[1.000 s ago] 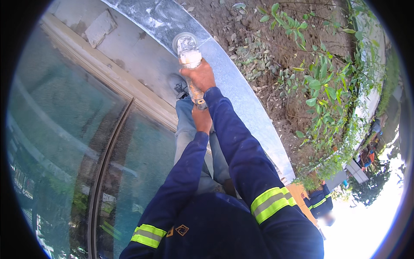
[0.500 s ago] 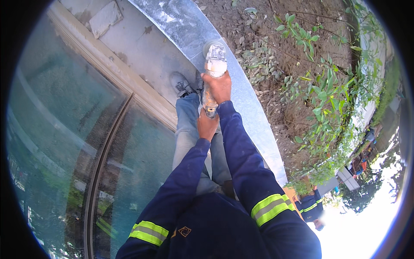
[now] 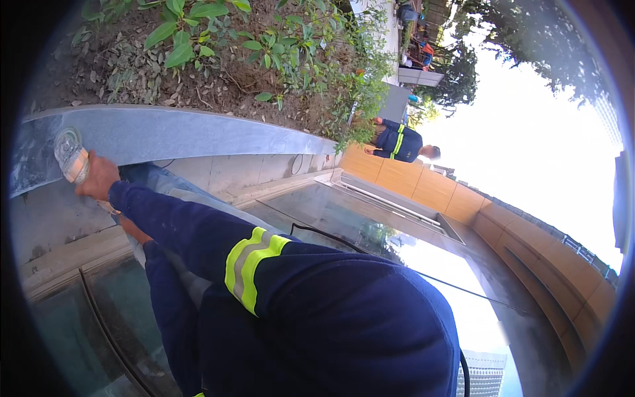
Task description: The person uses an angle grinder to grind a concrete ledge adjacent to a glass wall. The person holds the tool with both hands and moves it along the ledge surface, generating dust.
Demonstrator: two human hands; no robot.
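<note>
My right hand point(image 3: 100, 176) is wrapped round the front of the body of a dusty angle grinder point(image 3: 71, 153), over at the far left of the picture. Behind it, my left hand point(image 3: 134, 230) closes on the rear end of the tool, partly hidden by my right forearm. The grinder's head lies against the pale grey-blue top of a curved stone ledge point(image 3: 205, 135). Its disc is mostly hidden under the head, so I cannot tell whether it spins.
A planting bed point(image 3: 218, 86) with soil, dry leaves and leafy shrubs borders the ledge. Glass panels point(image 3: 112, 324) lie on the other side of my legs. A co-worker point(image 3: 403, 142) in dark, banded clothing stands beyond the ledge's far end. A black cable point(image 3: 324, 235) runs past my shoulder.
The view has swung strongly to the right and turned, so my hands and the grinder now appear at the left. Both hands still grip the grinder on the ledge.
</note>
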